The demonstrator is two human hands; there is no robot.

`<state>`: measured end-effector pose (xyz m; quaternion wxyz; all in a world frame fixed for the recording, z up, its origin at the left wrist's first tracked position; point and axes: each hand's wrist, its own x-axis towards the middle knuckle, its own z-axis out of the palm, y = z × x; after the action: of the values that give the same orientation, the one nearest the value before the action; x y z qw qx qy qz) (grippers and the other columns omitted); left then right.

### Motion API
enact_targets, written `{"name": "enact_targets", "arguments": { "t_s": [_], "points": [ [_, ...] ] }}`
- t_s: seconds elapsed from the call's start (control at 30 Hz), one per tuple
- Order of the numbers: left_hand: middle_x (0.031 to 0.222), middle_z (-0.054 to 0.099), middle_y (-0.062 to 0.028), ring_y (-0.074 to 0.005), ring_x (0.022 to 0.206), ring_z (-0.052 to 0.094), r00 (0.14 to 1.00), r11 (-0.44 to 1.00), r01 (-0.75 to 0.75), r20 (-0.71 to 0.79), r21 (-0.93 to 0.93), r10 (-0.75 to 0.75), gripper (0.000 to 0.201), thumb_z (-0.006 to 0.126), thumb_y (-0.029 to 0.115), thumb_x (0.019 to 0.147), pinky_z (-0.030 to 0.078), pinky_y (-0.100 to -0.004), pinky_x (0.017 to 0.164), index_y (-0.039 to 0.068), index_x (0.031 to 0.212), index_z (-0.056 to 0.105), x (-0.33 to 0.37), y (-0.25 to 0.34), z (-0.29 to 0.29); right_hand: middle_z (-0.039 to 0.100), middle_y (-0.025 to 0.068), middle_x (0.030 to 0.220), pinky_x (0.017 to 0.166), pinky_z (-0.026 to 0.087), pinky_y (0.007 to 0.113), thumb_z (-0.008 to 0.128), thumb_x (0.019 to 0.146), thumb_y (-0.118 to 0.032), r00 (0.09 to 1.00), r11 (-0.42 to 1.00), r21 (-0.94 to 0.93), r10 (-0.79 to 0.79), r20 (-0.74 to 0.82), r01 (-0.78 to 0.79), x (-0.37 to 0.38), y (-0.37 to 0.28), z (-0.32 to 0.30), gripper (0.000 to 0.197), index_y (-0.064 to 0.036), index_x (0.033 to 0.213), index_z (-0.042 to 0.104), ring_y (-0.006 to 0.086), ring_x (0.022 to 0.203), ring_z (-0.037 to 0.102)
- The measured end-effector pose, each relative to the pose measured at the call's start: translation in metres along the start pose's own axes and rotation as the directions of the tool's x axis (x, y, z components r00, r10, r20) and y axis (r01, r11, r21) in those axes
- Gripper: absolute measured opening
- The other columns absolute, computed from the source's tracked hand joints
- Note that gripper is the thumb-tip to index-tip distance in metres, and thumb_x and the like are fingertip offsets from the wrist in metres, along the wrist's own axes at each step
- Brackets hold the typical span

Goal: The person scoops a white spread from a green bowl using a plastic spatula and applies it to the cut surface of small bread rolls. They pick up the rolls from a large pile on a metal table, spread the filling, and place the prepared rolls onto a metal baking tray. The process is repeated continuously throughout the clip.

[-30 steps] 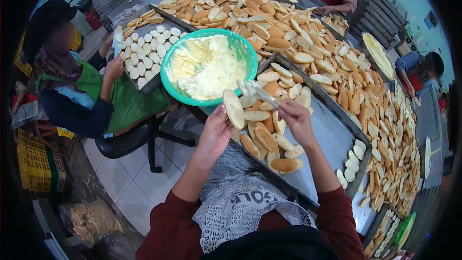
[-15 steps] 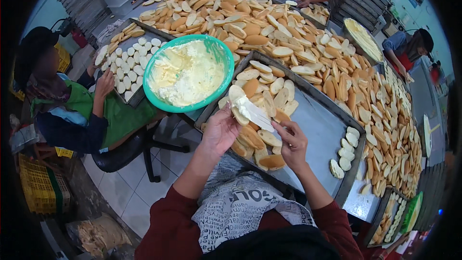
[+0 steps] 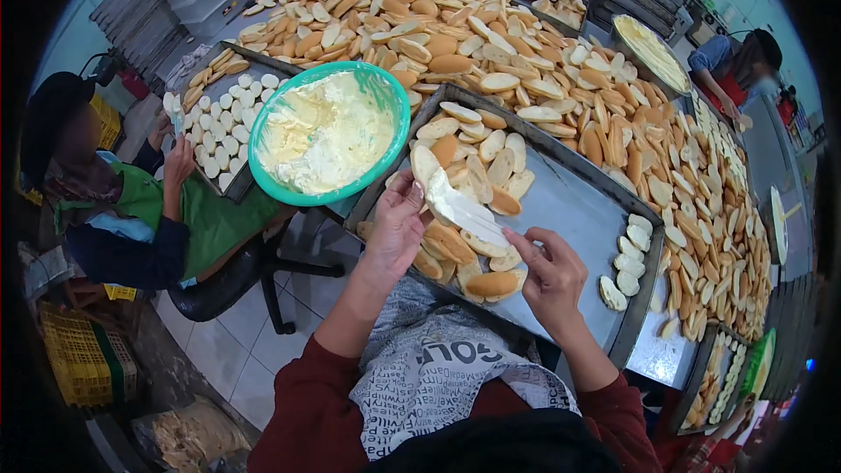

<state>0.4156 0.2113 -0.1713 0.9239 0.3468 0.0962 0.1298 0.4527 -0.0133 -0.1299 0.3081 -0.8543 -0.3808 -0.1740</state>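
My left hand [image 3: 394, 223] is closed around a halved oval bread slice [image 3: 425, 165], gripping it by its near side above the tray. In my right hand [image 3: 555, 273] is a pale spatula [image 3: 480, 226] with white cream along its blade, the cream end against the slice. Below both hands is a metal tray [image 3: 585, 173] with a heap of plain bread slices [image 3: 492, 285] on its left part. At its right end lie several cream-coated slices [image 3: 627, 264]. A green bowl [image 3: 404, 114] of pale cream [image 3: 328, 136] stands just beyond my left hand.
A large pile of bread slices [image 3: 526, 70] spreads across the table behind and right of the tray. On the left a seated co-worker [image 3: 123, 184] in a green apron handles slices beside another tray [image 3: 248, 182]. Other co-workers sit at the far side and far right.
My right hand has drawn toward me and to the right, and the spatula's blade shows broader. My left hand, with the bread slice, has shifted slightly left. The view has tilted a little.
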Motion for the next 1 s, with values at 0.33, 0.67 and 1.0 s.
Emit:
{"name": "enact_targets", "arguments": {
  "t_s": [0.33,0.67,1.0],
  "points": [
    [0.119,0.054,-0.0011,-0.0162,0.112,0.053,0.989,0.986,0.139,-0.041,-0.093,-0.144,0.042,0.057,0.017,0.09,0.048,-0.033,0.089,0.015,0.128,0.04,0.003,-0.013,-0.003,0.06,0.0064,0.094,0.061,0.047,0.03,0.057,0.053,0.009,0.971,0.999,0.044,-0.001,-0.24,0.012,-0.026,0.015,0.017,0.065,-0.0216,0.109,0.069,0.0205,0.073,0.057],
    [0.117,0.053,-0.0034,-0.0173,0.106,0.057,0.934,0.923,0.353,0.104,-0.151,-0.341,0.044,0.054,0.011,0.09,0.053,-0.0328,0.083,0.017,0.129,0.036,-0.013,-0.035,0.009,0.059,0.0059,0.095,0.063,0.043,0.031,0.057,0.054,0.009,0.953,0.986,-0.166,-0.055,-0.299,0.005,-0.009,0.039,0.055,0.065,-0.021,0.11,0.068,0.0215,0.075,0.056],
    [0.125,0.048,-0.0034,-0.0159,0.111,0.053,0.931,0.958,0.288,0.233,0.002,-0.28,0.047,0.052,0.015,0.091,0.05,-0.0305,0.088,0.015,0.135,0.034,-0.006,-0.046,0.022,0.057,0.0038,0.093,0.06,0.04,0.021,0.057,0.078,0.011,0.817,0.833,0.37,0.518,-0.255,-0.412,-0.04,0.044,0.008,0.045,-0.0173,0.112,0.067,0.0108,0.065,0.043]
  ]
}}
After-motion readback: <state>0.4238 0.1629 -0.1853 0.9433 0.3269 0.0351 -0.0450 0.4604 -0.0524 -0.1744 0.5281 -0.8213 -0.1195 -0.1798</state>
